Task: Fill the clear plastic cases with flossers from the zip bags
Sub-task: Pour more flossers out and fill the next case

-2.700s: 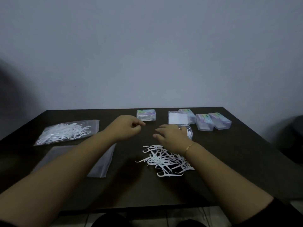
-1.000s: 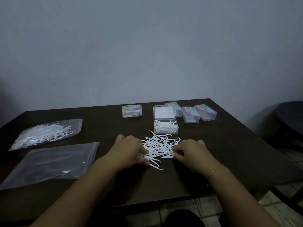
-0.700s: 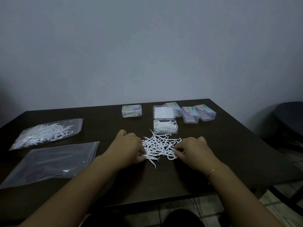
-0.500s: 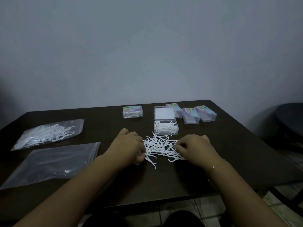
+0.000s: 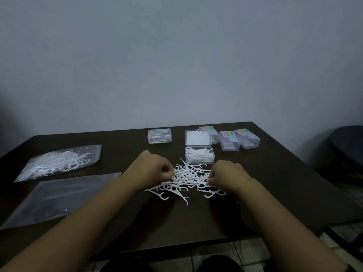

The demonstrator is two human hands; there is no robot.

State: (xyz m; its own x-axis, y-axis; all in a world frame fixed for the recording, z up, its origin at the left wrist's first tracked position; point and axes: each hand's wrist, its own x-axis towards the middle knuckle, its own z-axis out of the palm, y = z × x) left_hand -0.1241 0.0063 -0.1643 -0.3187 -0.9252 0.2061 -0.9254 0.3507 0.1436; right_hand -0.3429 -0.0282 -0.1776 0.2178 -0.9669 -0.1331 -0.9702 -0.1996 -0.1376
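Note:
A loose pile of white flossers (image 5: 188, 178) lies on the dark table (image 5: 275, 183). My left hand (image 5: 152, 170) has curled fingers pinching flossers at the pile's left edge. On the pile's right edge my right hand (image 5: 225, 175) pinches flossers too. Just behind the pile stands an open clear case (image 5: 199, 155), partly filled with flossers, its lid (image 5: 198, 138) raised behind it. A closed filled case (image 5: 159, 136) sits further left at the back.
Three closed cases (image 5: 229, 140) are grouped at the back right. A zip bag with flossers (image 5: 57, 161) lies at the far left, and a flat emptied zip bag (image 5: 57, 197) lies in front of it. A dark chair (image 5: 347, 152) stands to the right of the table.
Both hands came from near the open case back to the pile and have been gathering flossers from its two sides. The pile has been drawn tighter together.

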